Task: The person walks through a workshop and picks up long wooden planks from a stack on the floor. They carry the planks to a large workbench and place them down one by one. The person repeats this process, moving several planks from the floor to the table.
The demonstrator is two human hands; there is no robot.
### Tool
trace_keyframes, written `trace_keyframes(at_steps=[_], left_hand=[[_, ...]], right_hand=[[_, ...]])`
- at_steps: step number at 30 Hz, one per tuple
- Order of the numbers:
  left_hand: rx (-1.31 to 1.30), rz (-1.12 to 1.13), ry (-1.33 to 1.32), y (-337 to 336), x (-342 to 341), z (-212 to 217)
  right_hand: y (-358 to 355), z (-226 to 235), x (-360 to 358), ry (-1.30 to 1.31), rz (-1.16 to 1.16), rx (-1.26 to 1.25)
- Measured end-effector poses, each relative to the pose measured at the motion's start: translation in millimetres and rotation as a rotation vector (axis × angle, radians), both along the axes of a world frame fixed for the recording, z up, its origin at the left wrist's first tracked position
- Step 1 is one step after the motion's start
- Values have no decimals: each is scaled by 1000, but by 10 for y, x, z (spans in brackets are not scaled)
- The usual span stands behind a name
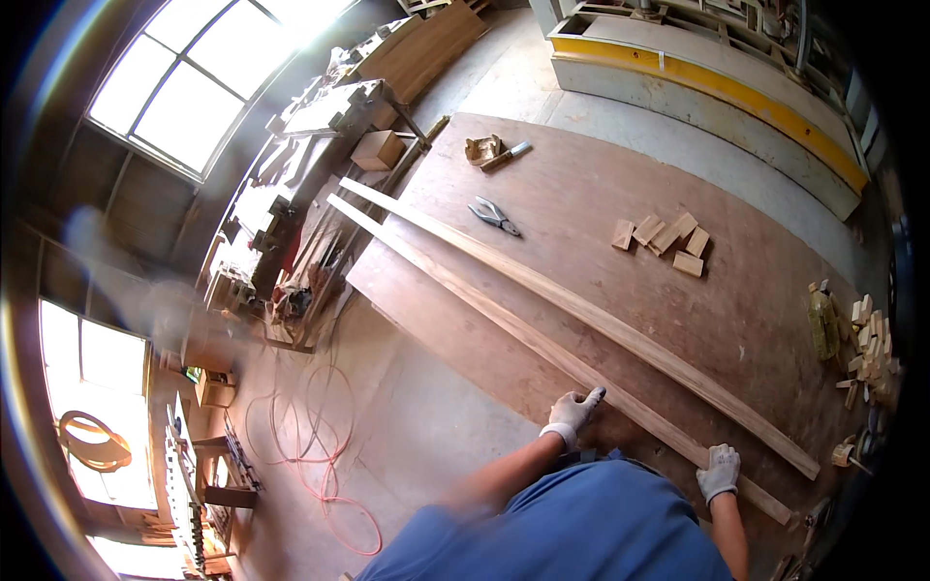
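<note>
Two long, pale wooden strips lie nearly side by side, slanting across a large brown board. My left hand [575,411], in a white glove with dark fingertips, is closed at the near edge of the nearer strip [523,334], with its thumb over that edge. Further right, my gloved right hand [719,473] grips the same strip close to its right end; its fingers curl over the wood and are partly hidden. Beyond it, untouched, lies the farther strip [620,331].
Pliers [497,217] lie past the strips on the board [572,184]. Behind them are a small tray [482,148] and a light-handled tool [506,155]. Several wooden blocks [689,263] sit at right, with a heap [872,344] beyond. A hose [334,499] loops over the floor.
</note>
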State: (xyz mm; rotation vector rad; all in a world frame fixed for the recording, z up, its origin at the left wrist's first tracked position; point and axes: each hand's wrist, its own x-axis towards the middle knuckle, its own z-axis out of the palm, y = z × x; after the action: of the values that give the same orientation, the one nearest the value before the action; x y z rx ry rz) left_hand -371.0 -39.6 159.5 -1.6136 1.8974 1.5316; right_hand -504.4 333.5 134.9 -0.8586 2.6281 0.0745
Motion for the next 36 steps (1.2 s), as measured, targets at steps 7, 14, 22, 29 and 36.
trace_keyframes(at_steps=[7,14,22,29,36], left_hand=[[518,549,206,51,-272,-34],[1014,584,616,-42,51,-543],[1029,514,641,-35,149,-451],[1003,533,601,-37,175,-351],[994,592,687,-229,177,-497]], right_hand=[[311,28,437,209,24,-349],[288,594,357,246,-118,-233],[614,884,0,-121,-260,-14],[379,1099,-86,-266,-290,104],[240,1047,-119,-256,-232,82]])
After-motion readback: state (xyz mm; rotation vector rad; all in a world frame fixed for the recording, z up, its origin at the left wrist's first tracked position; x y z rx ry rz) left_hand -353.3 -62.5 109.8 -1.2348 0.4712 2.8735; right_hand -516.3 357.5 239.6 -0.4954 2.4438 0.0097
